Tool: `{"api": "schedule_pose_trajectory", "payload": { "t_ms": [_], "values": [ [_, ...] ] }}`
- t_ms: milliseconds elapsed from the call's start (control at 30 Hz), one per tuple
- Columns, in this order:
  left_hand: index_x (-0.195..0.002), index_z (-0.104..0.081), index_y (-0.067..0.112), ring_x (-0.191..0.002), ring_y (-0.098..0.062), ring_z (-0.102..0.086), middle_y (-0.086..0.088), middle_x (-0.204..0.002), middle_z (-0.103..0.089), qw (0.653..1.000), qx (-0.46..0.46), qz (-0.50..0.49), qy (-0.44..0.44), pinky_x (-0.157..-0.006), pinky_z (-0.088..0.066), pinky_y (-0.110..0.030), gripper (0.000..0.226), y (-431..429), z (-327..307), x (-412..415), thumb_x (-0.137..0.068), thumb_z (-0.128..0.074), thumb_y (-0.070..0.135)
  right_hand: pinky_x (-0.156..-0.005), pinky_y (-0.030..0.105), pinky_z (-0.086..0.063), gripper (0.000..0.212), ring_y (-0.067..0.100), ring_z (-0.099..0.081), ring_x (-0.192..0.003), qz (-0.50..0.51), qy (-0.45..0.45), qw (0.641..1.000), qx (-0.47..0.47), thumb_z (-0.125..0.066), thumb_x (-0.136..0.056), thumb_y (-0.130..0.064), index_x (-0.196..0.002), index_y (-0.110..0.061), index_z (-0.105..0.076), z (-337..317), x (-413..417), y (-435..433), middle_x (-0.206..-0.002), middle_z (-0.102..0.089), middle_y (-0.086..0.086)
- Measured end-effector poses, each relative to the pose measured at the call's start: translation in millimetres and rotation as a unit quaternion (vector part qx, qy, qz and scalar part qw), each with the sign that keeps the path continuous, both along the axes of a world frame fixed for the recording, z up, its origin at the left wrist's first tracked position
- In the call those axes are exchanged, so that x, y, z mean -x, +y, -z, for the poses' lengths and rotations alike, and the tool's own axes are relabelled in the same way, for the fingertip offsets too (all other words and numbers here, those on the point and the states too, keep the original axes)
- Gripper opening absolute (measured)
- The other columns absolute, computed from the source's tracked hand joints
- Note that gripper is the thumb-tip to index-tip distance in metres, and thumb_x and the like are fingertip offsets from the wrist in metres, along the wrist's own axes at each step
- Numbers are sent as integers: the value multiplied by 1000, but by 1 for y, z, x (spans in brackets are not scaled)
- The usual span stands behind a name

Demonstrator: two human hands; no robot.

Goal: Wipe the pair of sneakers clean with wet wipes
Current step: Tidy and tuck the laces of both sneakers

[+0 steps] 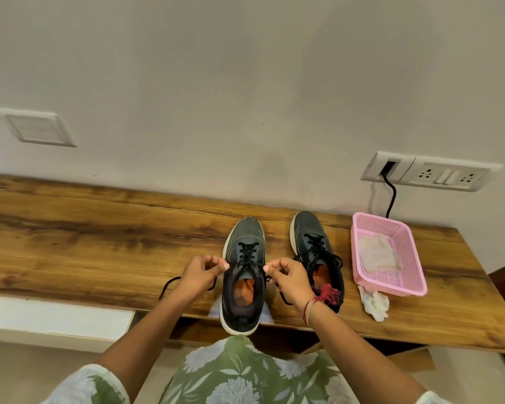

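Pinched between thumb and curled fingers of left hand (pixel 200 274): one end of black lace (pixel 247 256); same pinch by right hand (pixel 289 279) on the other end. Between both grips, first sneaker (pixel 247 231) of two, heel overhanging table (pixel 99 243). Just right of right grip, second sneaker (pixel 308 228); further right, one pink basket (pixel 391 288) holding wipes (pixel 376 255), one crumpled wipe (pixel 375 303) beside.

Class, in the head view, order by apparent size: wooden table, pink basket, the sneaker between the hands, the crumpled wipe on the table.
1. wooden table
2. pink basket and sneaker: look alike, sneaker nearer the camera, so unranked
3. crumpled wipe
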State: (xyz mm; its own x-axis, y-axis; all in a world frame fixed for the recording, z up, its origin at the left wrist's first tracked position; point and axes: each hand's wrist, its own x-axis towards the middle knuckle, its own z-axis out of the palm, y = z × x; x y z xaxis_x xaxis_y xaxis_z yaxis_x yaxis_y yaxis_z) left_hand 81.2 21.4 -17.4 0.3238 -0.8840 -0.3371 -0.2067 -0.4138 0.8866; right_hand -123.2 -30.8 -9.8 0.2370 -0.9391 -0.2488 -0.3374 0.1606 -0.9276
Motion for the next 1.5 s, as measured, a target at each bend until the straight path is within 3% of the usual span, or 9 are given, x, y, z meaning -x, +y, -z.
{"api": "schedule_pose_trajectory", "payload": {
  "t_ms": [167,300,400,567,767,933,1133,1367,1500],
  "values": [
    [-81,-63,23,-73,-12,-65,4,-80,-69,983,-21,39,-180,-71,-53,-30,8,-2,-15,-11,-88,-66,22,-61,12,-43,22,6,-59,-70,-21,139,988,62,-68,-84,-20,-66,-29,-59,-3,2,-6,-70,-62,-10],
    [-80,-66,24,-65,-5,-59,5,-80,-69,962,-59,140,-227,-59,-46,-22,9,-10,-32,-16,-88,-66,20,-65,12,-44,16,3,-60,-74,-51,55,997,-15,-69,-83,-17,-69,-13,-64,-11,7,-9,-73,-64,-8],
    [-85,-64,20,-69,-6,-55,3,-78,-64,961,-66,231,-137,-61,-44,-19,18,-15,-41,-20,-93,-56,7,-63,6,-44,11,0,-60,-73,-81,-52,993,-69,-63,-88,-10,-78,-6,-64,-26,8,-10,-76,-64,-5],
    [-92,-60,9,-50,-2,-45,0,-67,-53,971,-103,217,25,-47,-37,-15,24,-19,-51,-10,-93,-43,-7,-56,9,-43,11,-6,-59,-58,-81,-139,978,-132,-54,-92,-4,-93,1,-63,-32,-10,-13,-79,-64,0],
    [-84,-63,8,-41,-3,-48,0,-61,-59,972,-93,47,212,-39,-37,-14,19,-20,-38,8,-96,-49,2,-62,21,-39,7,8,-55,-72,-11,-252,949,-192,-60,-88,-14,-86,-11,-66,-21,-24,-10,-72,-63,-4],
    [-77,-64,13,-47,-2,-51,0,-66,-58,971,-36,8,235,-43,-38,-12,15,-30,-36,22,-91,-61,11,-63,20,-45,10,8,-63,-76,19,-347,915,-207,-58,-88,-16,-93,-8,-60,-17,-34,-7,-84,-71,0],
    [-86,-60,10,-39,-2,-47,1,-69,-69,900,-3,-131,416,-33,-34,-11,19,-22,-20,32,-99,-46,11,-64,21,-53,7,11,-66,-74,33,-390,890,-234,-58,-86,-16,-87,-10,-61,-7,-30,-10,-82,-70,6],
    [-95,-64,7,-41,-2,-39,-3,-66,-54,939,55,-55,335,-36,-34,-12,13,-16,-9,29,-95,-51,7,-63,19,-53,18,15,-67,-79,42,-379,898,-221,-57,-86,3,-102,0,-64,1,-33,-8,-95,-70,13],
    [-101,-68,8,-41,-2,-39,-2,-64,-58,956,52,-37,288,-36,-33,-12,19,-17,-7,26,-93,-53,0,-56,19,-49,10,12,-64,-67,69,-334,923,-177,-61,-85,-1,-92,-6,-67,1,-41,-7,-79,-71,6]
  ]
}}
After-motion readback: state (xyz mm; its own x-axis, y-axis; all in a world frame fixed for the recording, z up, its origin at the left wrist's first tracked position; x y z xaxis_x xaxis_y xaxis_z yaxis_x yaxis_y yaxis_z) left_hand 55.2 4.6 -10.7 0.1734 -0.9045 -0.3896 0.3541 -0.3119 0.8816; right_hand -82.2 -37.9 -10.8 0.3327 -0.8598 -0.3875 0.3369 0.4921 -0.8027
